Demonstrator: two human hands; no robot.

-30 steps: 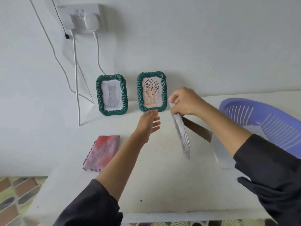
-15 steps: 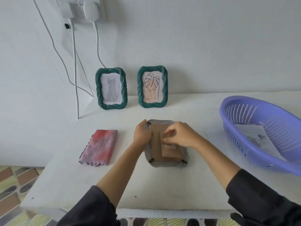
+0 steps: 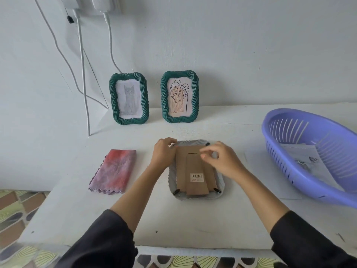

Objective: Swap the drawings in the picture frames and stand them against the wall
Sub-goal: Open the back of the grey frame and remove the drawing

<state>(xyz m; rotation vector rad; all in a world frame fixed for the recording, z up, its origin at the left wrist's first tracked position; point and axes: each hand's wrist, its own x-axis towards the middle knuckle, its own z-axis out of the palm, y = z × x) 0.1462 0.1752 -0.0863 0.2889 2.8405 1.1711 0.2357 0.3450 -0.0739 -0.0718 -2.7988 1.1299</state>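
Observation:
Two green twisted-rim frames lean against the wall: the left one (image 3: 129, 99) holds a grey cat drawing, the right one (image 3: 179, 96) a leaf drawing. In front of them a grey frame (image 3: 220, 185) lies face down on the white table (image 3: 193, 225), showing its brown cardboard back (image 3: 195, 171) with a folded stand and small black clips at the corners. My left hand (image 3: 163, 153) grips its top-left corner, fingers curled over the rim. My right hand (image 3: 222, 161) hovers at the top-right corner, thumb and forefinger loosely bent above the backing.
A folded red-purple cloth (image 3: 114, 171) lies left of the grey frame. A purple slotted basket (image 3: 280, 117) with printed sheets inside stands at the right, on a white sheet (image 3: 266, 171). White cables (image 3: 83, 74) hang down the wall at left. The table's front edge is near me.
A second ago my right hand held the grey frame up in the air. It now lies face down on the table, and both hands have gone to its top corners.

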